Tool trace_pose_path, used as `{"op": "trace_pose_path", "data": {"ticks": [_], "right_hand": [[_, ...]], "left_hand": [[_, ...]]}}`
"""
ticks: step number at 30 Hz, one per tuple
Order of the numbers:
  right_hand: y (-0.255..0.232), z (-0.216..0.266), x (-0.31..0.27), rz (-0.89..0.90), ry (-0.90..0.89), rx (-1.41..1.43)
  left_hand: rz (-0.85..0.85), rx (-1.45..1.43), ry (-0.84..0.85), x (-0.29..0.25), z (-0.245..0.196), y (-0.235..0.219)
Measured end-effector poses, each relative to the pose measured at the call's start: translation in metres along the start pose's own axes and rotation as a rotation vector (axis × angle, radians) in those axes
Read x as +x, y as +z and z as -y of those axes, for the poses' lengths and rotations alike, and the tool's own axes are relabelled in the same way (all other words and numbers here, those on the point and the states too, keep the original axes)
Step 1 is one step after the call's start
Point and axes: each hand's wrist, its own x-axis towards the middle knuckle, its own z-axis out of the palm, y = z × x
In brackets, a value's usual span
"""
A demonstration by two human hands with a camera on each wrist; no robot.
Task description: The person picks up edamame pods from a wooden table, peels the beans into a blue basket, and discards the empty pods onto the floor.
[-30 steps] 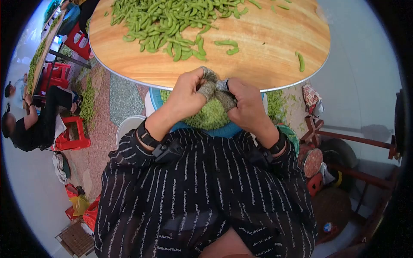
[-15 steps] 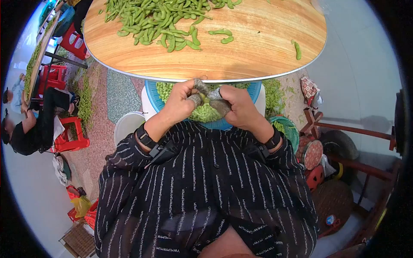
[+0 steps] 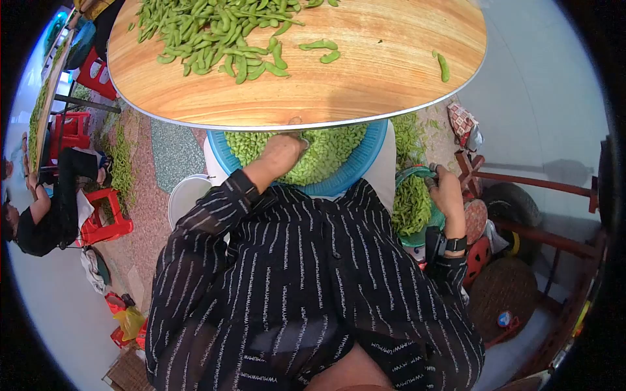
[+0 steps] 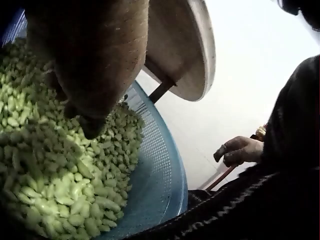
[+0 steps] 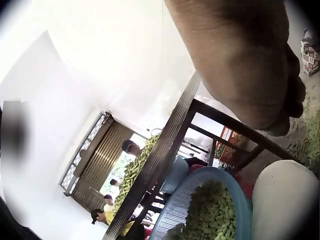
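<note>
Over shelled green beans (image 3: pixel 326 153) in a blue basin (image 3: pixel 365 153), the left hand (image 3: pixel 283 154) has its fingers bent; whether they hold anything is hidden. The left wrist view has this hand (image 4: pixel 95 60) low over the beans (image 4: pixel 75 195). At the rim of a green basket (image 3: pixel 433 238) of whole pods (image 3: pixel 412 205) is the right hand (image 3: pixel 448 195), with dark coverings on its fingertips. Its thumb and finger stand apart in the left wrist view, where the right hand (image 4: pixel 245 151) appears beyond the basin (image 4: pixel 165 175). The right wrist view shows mostly its underside (image 5: pixel 245 65).
A wooden tabletop (image 3: pixel 365 85) with piled pods (image 3: pixel 215 32) overhangs the basin's far side. A white bucket (image 3: pixel 189 195) stands left of the lap. Red stools (image 3: pixel 107 218) and a seated person (image 3: pixel 49 215) are at left; a dark red frame (image 3: pixel 535 186) is at right.
The hands, together over the basin before, have parted. The right hand has moved right to the green basket; the left stays over the beans. The tabletop has shifted left and up in the head view.
</note>
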Motion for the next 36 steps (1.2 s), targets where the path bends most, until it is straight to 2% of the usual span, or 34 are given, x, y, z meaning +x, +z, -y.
{"op": "trace_pose_path", "data": {"ticks": [1,2,6,7,8,10,11,12,13,15,17,18,21,22,23,25,26,28,29,31,33,36], "right_hand": [[0.001,-0.003,-0.004,-0.020,0.042,0.015],[0.004,-0.003,-0.006,-0.020,0.048,0.016],[0.018,0.009,-0.003,-0.032,0.030,0.233],[0.023,0.013,-0.001,-0.018,0.030,0.303],[0.029,0.018,0.002,-0.059,-0.057,0.421],[0.020,0.043,0.004,-0.033,-0.095,0.494],[0.012,0.059,0.005,-0.004,-0.131,0.568],[0.008,0.070,0.008,0.067,-0.134,0.570],[0.012,0.078,0.011,0.061,-0.132,0.573],[0.021,0.096,0.018,0.190,-0.195,0.825],[0.017,0.116,0.025,0.257,-0.252,0.812],[0.017,0.126,0.028,0.325,-0.307,0.792],[0.023,0.147,0.033,0.285,-0.408,0.971],[0.023,0.150,0.036,0.291,-0.416,0.971],[0.022,0.152,0.038,0.324,-0.435,0.965],[0.019,0.156,0.039,0.356,-0.456,0.958],[0.014,0.160,0.038,0.358,-0.473,0.985],[0.006,0.166,0.037,0.355,-0.497,1.011],[0.003,0.169,0.037,0.397,-0.483,1.078],[-0.005,0.175,0.036,0.431,-0.478,1.142],[-0.010,0.182,0.036,0.505,-0.429,1.323],[-0.015,0.189,0.037,0.468,-0.473,1.325]], "left_hand": [[-0.090,-0.056,0.111,0.007,0.000,0.007],[0.005,-0.146,0.085,0.014,-0.001,0.018],[0.143,-0.052,0.110,0.031,0.003,0.054],[0.139,-0.048,0.110,0.032,0.005,0.062],[0.154,-0.061,0.101,0.034,0.006,0.065],[0.149,-0.075,0.091,0.033,0.006,0.067],[0.148,-0.073,0.093,0.029,0.003,0.059],[0.083,-0.222,-0.003,0.024,-0.003,0.044],[0.019,-0.368,-0.099,0.019,-0.005,0.033],[-0.029,-0.419,-0.107,0.006,0.001,0.019],[0.078,-1.397,-0.329,-0.008,-0.002,-0.003],[0.143,-1.499,-0.329,-0.013,-0.007,-0.025],[0.133,-1.556,-0.339,-0.034,-0.020,-0.055],[0.097,-1.511,-0.259,-0.038,-0.021,-0.058],[0.088,-1.509,-0.263,-0.042,-0.024,-0.062],[-0.071,-1.327,-0.154,-0.046,-0.030,-0.070],[-0.075,-1.324,-0.153,-0.048,-0.030,-0.077],[-0.022,-1.661,-0.270,-0.052,-0.027,-0.092],[-0.027,-1.655,-0.265,-0.051,-0.030,-0.099],[-0.187,-1.840,-0.291,-0.046,-0.040,-0.112],[-0.205,-1.859,-0.323,-0.041,-0.046,-0.119],[-0.244,-1.876,-0.321,-0.037,-0.049,-0.119]]}}
